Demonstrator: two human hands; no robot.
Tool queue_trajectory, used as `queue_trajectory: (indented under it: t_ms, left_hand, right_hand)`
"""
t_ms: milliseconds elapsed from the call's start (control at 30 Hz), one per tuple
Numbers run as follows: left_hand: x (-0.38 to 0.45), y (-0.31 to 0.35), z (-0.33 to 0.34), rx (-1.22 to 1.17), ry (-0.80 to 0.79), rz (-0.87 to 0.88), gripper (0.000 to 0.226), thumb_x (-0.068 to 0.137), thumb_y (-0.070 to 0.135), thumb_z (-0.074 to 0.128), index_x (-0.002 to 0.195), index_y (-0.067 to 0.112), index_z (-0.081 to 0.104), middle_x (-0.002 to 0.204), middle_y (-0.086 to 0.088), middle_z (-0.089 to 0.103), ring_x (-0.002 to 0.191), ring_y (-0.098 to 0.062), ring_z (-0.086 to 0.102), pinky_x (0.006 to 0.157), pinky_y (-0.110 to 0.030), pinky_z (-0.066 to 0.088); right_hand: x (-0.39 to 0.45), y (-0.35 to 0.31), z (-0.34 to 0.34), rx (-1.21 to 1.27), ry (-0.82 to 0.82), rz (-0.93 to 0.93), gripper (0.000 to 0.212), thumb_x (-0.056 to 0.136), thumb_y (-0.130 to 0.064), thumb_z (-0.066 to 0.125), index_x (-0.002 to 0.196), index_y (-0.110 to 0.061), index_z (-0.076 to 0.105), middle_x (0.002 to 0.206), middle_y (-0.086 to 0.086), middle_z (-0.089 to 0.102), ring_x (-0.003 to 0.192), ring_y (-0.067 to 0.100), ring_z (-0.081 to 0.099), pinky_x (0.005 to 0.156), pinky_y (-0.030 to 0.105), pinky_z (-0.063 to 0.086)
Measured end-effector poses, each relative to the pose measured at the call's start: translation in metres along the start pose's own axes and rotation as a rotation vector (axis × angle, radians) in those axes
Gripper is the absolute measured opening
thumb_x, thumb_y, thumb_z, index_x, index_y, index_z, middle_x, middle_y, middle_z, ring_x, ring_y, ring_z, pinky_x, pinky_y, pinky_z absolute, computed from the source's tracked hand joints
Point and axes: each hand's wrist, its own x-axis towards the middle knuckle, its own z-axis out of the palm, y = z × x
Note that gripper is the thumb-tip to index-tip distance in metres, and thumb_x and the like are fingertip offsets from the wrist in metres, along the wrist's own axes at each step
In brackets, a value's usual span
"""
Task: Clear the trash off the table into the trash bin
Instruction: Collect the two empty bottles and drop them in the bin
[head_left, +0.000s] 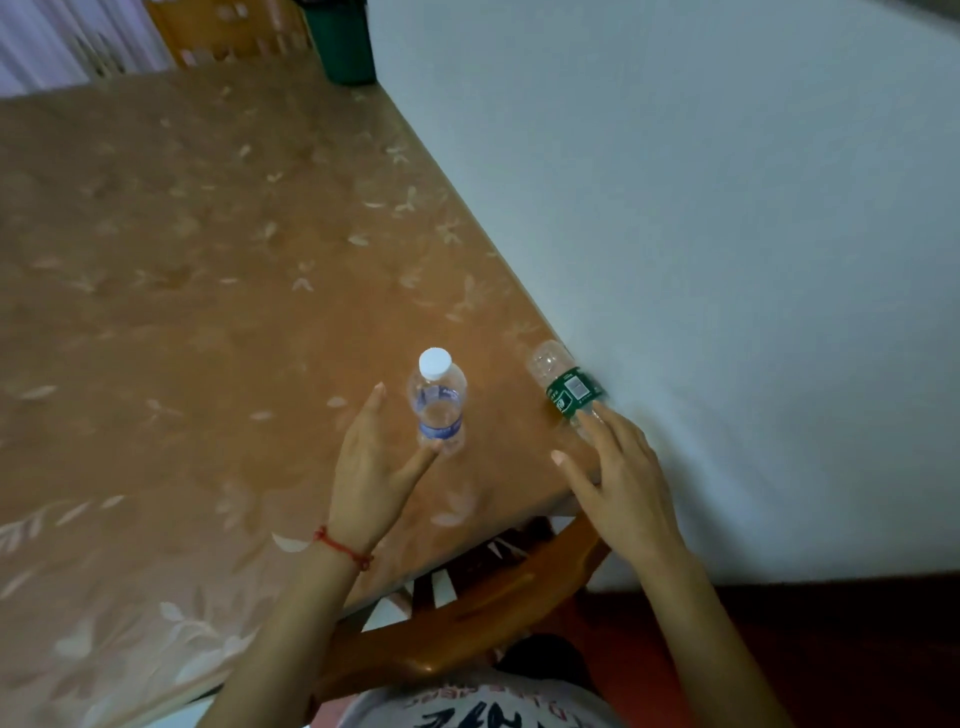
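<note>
Now your open left hand (371, 467) nears the clear plastic bottle with the white cap (439, 400). It looks light and slippery, so hold its middle. Your open right hand (618, 478) touches the green-label bottle (569, 389)

Clear glossy plastic bottle (440, 402), glossy leaf-patterned tablecloth (182, 312), wooden chair (467, 613)

Left hand (371, 467) reaches forward, palm turned inward toward the right, fingers (375, 400) straight and together, thumb (418, 460) splayed out toward the right; a red string bracelet (343, 548) circles its wrist; left forearm bare. Right hand (618, 478) extends forward, back up, fingers spread and loosely open, thumb (569, 467) stretched left; right forearm bare, angling in from lower right.
</note>
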Motion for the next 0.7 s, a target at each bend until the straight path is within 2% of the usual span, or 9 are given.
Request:
queue_trajectory:
  t_ms: [133,333,433,533,600,700]
  left_hand:
    - [0.021,0.007,0.015,-0.189,0.028,-0.095,0.092,0.072,0.035,0.074,0.145,0.017,0.021,0.151,-0.003,0.030,0.137,-0.017,0.032,0.107,-0.031,0.031]
    - [0.040,0.004,0.031,-0.211,0.027,-0.103,0.094,0.068,0.032,0.078,0.144,0.018,0.025,0.150,-0.003,0.034,0.135,-0.021,0.036,0.109,-0.044,0.035]
    - [0.045,0.002,0.036,-0.223,0.041,-0.099,0.088,0.068,0.030,0.079,0.141,0.018,0.031,0.146,-0.003,0.039,0.132,-0.021,0.040,0.107,-0.044,0.037]
    - [0.049,0.000,0.040,-0.212,0.065,-0.087,0.078,0.069,0.028,0.079,0.136,0.017,0.040,0.138,-0.004,0.049,0.125,-0.020,0.048,0.101,-0.036,0.042]
    - [0.051,0.001,0.042,-0.215,0.078,-0.089,0.073,0.070,0.026,0.078,0.133,0.016,0.044,0.133,-0.004,0.053,0.119,-0.018,0.051,0.093,-0.027,0.041]
    - [0.054,0.004,0.042,-0.236,0.086,-0.096,0.069,0.070,0.024,0.078,0.130,0.015,0.046,0.130,-0.004,0.054,0.110,-0.011,0.051,0.086,-0.022,0.039]
  right_hand:
    - [0.006,0.009,-0.001,0.075,0.002,0.037,0.057,0.089,-0.043,0.050,0.138,-0.016,0.038,0.148,0.006,0.034,0.136,0.022,0.029,0.110,0.042,0.030]
    - [0.012,0.023,0.001,0.194,0.008,0.095,0.056,0.088,-0.042,0.053,0.137,-0.020,0.039,0.147,0.003,0.035,0.134,0.018,0.032,0.109,0.041,0.032]
    - [0.018,0.029,0.001,0.221,0.027,0.108,0.054,0.088,-0.039,0.055,0.135,-0.018,0.041,0.143,0.003,0.040,0.130,0.016,0.036,0.105,0.029,0.032]
    - [0.026,0.034,0.002,0.295,0.035,0.135,0.051,0.087,-0.037,0.057,0.133,-0.018,0.044,0.138,0.002,0.045,0.124,0.013,0.042,0.096,0.021,0.035]
    - [0.033,0.035,0.002,0.328,0.025,0.147,0.050,0.087,-0.037,0.057,0.132,-0.019,0.044,0.136,0.001,0.047,0.121,0.013,0.045,0.094,0.023,0.040]
    - [0.047,0.034,0.004,0.358,0.038,0.169,0.050,0.086,-0.034,0.059,0.130,-0.017,0.047,0.133,0.002,0.050,0.118,0.016,0.049,0.093,0.027,0.045]
